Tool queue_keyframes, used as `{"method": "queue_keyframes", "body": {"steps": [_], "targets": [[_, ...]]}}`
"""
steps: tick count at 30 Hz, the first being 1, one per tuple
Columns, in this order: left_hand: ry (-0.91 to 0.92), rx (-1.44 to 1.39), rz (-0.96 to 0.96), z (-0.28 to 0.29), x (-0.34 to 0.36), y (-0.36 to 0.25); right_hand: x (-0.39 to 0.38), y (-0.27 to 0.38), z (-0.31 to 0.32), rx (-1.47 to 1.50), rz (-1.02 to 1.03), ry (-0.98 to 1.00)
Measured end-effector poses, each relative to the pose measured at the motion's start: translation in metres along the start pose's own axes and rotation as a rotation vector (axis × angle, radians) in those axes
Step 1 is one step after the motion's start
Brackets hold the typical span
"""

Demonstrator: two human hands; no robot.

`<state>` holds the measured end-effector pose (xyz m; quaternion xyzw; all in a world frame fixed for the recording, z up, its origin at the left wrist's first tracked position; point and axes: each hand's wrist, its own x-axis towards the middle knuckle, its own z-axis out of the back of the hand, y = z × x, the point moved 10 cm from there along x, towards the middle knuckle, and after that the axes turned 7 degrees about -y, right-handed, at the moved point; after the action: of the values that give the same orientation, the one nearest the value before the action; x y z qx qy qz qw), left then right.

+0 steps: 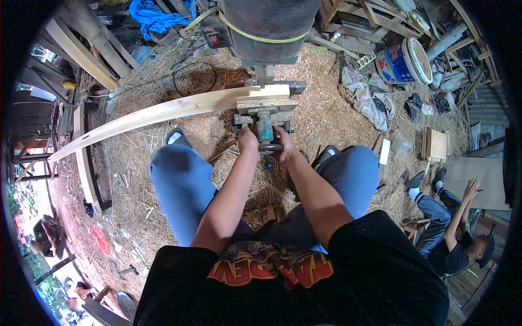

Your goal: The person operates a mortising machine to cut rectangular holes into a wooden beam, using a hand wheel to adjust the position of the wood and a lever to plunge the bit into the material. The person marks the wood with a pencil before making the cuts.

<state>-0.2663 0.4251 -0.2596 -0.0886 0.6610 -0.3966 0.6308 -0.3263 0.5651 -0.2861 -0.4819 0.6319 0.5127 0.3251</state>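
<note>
A teal metal vise [265, 129] with a dark round handwheel [270, 147] stands between my knees. Beyond its jaws lies a long, pale, curved wooden beam [179, 108], its right end by the vise and its other end reaching far to the left. My left hand [248, 141] is closed on the left side of the vise, its fingers partly hidden. On the other side, my right hand [286, 145] grips the vise's right edge beside the handwheel. Small wood blocks [266, 104] sit between the vise and the beam.
A large dark cylindrical machine [272, 27] hangs over the beam's right end. Wood shavings [321, 103] cover the ground. A blue-and-white bucket [396, 62] stands at the far right. Another person [454, 239] sits at right with raised hands. Planks [89, 54] lean at far left.
</note>
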Motion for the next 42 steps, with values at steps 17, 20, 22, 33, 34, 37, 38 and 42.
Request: {"method": "queue_keyframes", "body": {"steps": [17,20,22,33,34,37,38,42], "targets": [[-0.071,0.218,-0.122,-0.01,-0.028,-0.03,0.001,0.031,-0.004,-0.103,0.097,0.107],[-0.182,0.323,-0.134,0.024,-0.029,-0.036,-0.051,0.004,-0.03,-0.104,-0.034,0.003],[-0.248,0.328,-0.231,0.028,-0.031,-0.045,-0.036,0.008,-0.04,-0.061,0.028,0.125],[0.074,-0.375,0.018,0.011,0.017,0.011,-0.055,0.036,-0.019,-0.496,0.258,-0.335],[0.088,-0.364,0.021,0.004,0.012,0.009,-0.045,0.039,-0.011,-0.482,0.26,-0.347],[-0.108,-0.193,-0.085,0.026,0.0,-0.013,-0.039,0.019,-0.049,-0.283,0.161,0.074],[-0.134,-0.193,-0.084,0.041,-0.002,-0.019,-0.05,0.009,-0.061,-0.293,0.115,0.091],[-0.162,0.537,-0.487,-0.026,-0.084,-0.079,0.028,0.06,0.024,-0.287,0.307,0.176]]}}
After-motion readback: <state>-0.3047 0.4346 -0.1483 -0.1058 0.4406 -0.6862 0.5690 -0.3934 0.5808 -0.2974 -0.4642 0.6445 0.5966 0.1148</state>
